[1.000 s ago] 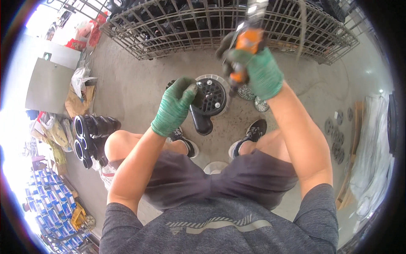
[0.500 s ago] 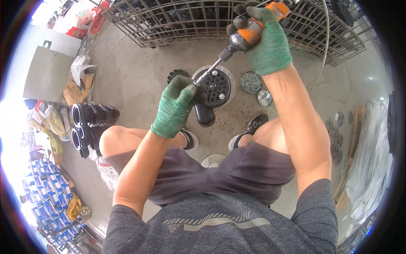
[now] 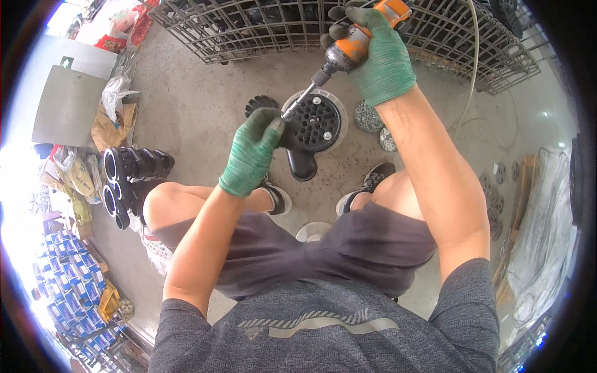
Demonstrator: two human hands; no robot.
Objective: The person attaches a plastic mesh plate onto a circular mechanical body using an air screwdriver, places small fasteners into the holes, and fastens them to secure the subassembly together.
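Note:
My right hand (image 3: 382,68), in a green knitted glove with dark fingertips, grips an orange and grey power driver (image 3: 348,51). The driver's long silver bit (image 3: 305,95) slants down to the left. At its tip, the closed fingers of my left hand (image 3: 250,149), gloved alike, pinch the end; whether a bolt is between them is hidden. Just right of those fingertips lies a round black part with many holes (image 3: 318,127), with a black lobe (image 3: 303,166) sticking out toward me. Two silver bolt heads (image 3: 327,135) show on it. A pale round base (image 3: 342,138) rims it underneath.
A wire mesh cage (image 3: 249,32) stands beyond my hands. Two round containers of small metal pieces (image 3: 368,116) sit to the right, a black toothed disc (image 3: 259,104) to the left. Black tubular parts (image 3: 134,166) lie beside my left knee. A pale hose (image 3: 474,65) hangs at right.
My right hand and the driver have shifted left and slightly up. My left hand has moved a little left with the bit's tip, still pinching it.

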